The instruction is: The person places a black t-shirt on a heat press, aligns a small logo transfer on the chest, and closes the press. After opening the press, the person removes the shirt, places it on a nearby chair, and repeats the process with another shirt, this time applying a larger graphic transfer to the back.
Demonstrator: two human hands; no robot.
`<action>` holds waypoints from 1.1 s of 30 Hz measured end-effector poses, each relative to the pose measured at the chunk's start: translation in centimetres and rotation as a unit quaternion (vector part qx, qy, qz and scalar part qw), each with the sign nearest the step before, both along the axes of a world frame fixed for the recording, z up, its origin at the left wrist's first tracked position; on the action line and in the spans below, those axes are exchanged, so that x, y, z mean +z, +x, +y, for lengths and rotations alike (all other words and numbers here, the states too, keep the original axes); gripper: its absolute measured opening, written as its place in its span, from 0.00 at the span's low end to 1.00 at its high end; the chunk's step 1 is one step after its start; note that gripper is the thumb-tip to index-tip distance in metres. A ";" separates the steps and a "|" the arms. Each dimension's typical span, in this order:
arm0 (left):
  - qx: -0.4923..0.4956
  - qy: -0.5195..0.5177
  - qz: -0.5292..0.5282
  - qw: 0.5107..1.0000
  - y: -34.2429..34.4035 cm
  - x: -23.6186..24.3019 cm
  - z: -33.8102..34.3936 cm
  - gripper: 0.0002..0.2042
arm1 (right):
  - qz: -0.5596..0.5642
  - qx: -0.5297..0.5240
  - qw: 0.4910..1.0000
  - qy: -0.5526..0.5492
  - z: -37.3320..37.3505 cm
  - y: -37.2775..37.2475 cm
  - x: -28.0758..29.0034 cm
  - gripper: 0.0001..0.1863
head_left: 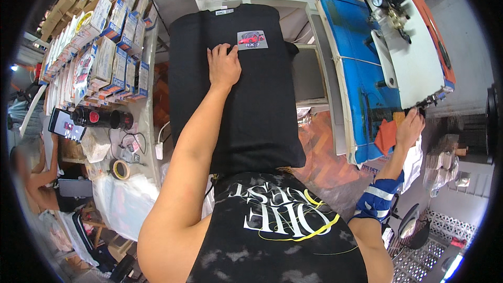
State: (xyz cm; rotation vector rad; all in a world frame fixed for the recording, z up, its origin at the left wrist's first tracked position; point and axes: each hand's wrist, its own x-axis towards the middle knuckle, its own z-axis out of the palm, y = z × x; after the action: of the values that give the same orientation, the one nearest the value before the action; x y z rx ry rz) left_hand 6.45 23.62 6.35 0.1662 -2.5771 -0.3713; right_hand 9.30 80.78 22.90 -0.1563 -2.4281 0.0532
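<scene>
A black T-shirt [251, 105] lies spread over the press's lower board, its neck label at the far end. On its chest is a small square transfer sheet [252, 40] with a red car picture. My left hand [224, 65] rests palm down on the shirt with fingers out, the fingertips beside the sheet's left edge. At the right, my right hand [409, 131] is closed at the front corner of the heat press [411, 57], by a black fitting [432, 100]. What its fingers grip is hidden. An orange cloth [386, 136] hangs beside that hand.
A blue-covered platen [348, 63] stands right of the shirt, with a pressure gauge [378, 0] above. The left table [149, 126] bears many small boxes [112, 65], a black bottle [99, 118], a phone [67, 124] and a tape roll [120, 169]. Another person sits at far left.
</scene>
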 end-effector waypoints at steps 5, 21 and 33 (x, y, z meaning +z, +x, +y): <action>-0.002 -0.006 -0.011 1.000 -0.3 0.4 0.2 0.17 | -0.046 0.000 0.999 -0.004 -4.3 2.0 1.8 0.27; 0.116 0.195 0.171 0.959 22.4 -0.3 -11.0 0.08 | 0.084 0.275 0.956 -0.066 -22.8 10.9 4.4 0.69; 0.351 0.351 -0.140 0.857 54.2 -10.6 -2.8 0.11 | 0.084 0.383 0.909 -0.143 -26.9 14.9 9.5 0.62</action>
State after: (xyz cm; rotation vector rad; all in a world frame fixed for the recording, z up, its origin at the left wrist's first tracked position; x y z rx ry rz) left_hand 60.61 20.78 -4.20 1.4588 -2.2916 -1.0254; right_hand 24.25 53.88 32.41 0.6538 -2.1522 0.7411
